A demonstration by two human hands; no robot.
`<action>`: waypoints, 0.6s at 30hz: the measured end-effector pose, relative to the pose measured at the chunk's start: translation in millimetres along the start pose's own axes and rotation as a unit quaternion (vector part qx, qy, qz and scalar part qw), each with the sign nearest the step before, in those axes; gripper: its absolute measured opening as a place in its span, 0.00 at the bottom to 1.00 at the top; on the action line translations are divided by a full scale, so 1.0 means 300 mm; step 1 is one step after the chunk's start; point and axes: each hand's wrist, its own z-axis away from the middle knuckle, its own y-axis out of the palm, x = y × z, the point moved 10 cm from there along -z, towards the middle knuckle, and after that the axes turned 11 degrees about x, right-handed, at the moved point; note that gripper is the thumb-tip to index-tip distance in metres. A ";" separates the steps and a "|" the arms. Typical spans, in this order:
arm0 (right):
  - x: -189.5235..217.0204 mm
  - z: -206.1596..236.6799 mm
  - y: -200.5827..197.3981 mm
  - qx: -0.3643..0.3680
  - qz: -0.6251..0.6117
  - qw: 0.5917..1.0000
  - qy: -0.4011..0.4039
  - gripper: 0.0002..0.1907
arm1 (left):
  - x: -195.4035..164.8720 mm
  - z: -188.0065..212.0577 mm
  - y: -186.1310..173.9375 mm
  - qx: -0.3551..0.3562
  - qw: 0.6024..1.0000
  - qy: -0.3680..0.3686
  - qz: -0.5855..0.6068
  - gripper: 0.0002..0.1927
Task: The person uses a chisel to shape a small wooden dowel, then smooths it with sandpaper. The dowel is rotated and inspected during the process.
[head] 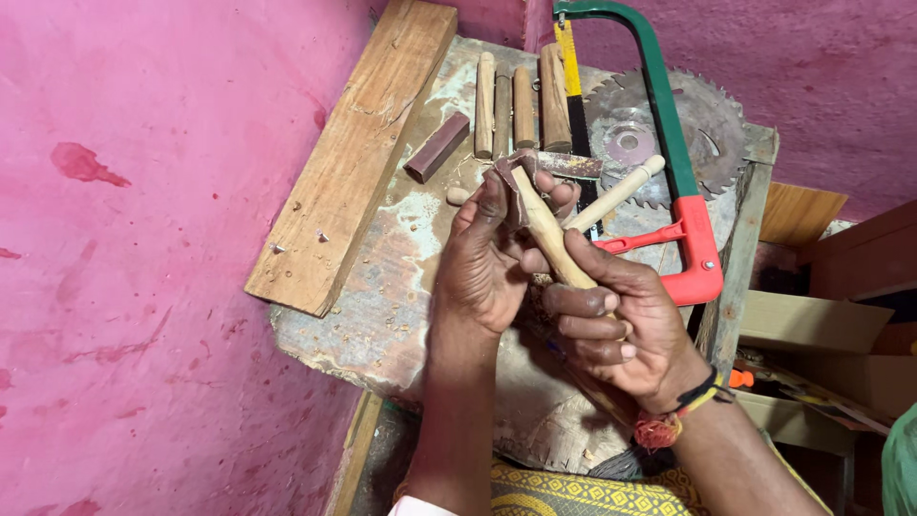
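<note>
Gripping a pale, rounded wooden stick (pixel 551 239) in closed fingers above the worn workbench (pixel 382 287), the right hand (pixel 616 330) holds it slanted, its upper end going into a small brown piece of sandpaper (pixel 511 172) that the left hand (pixel 492 258) pinches around it. Behind the hands lie a hacksaw with a green frame and red handle (pixel 683 182), a circular saw blade (pixel 712 129), a turned wooden peg (pixel 616 194), several short wooden dowels (pixel 521 105) and a long wooden plank (pixel 353 153).

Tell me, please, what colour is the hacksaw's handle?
Red-orange, on the hacksaw handle; head view.

Left hand (pixel 492 258) raised, fingers curled, grip closed; right hand (pixel 616 330) fisted, grip closed, wrist banded.
</note>
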 end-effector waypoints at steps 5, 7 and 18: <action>0.097 0.031 -0.088 -0.204 0.369 0.906 -0.043 0.19 | -0.025 0.007 -0.060 -0.097 0.979 0.001 -0.177 0.16; 0.167 0.056 -0.067 -0.288 0.580 0.760 -0.060 0.20 | -0.042 0.030 -0.109 -0.193 0.945 -0.012 -0.263 0.16; -0.003 0.000 0.022 0.001 -0.007 1.000 -0.023 0.22 | -0.009 0.006 0.072 0.098 0.989 -0.035 -0.109 0.18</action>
